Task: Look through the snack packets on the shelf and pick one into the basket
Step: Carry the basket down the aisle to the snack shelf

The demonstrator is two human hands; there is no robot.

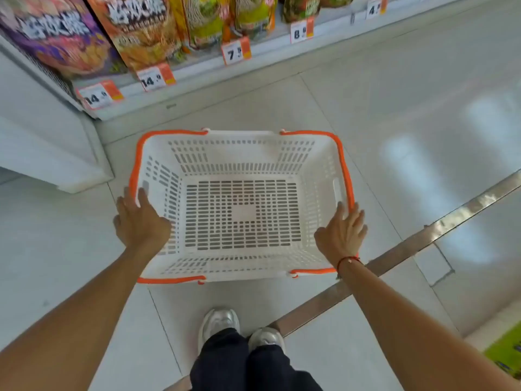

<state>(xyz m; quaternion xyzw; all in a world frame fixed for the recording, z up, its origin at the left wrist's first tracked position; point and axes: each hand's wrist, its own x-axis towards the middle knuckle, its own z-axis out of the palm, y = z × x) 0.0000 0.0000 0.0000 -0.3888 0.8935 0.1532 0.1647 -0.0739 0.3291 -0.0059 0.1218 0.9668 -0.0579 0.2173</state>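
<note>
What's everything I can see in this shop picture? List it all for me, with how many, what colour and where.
basket: one, white with orange handles, on the floor, nothing in it
snack packets: several, purple, orange and green, on the shelf at the top
price tags: at least five, white and orange, along the shelf edge
metal strip: one, silver, running across the floor tiles
green item: one, at the lower right edge, too cropped to identify
shoes: two, silver-white, under dark trousers
bracelet: one, red, on the right wrist
left hand: on the basket's left rim, fingers straight
right hand: on the right rim, fingers straight
</note>
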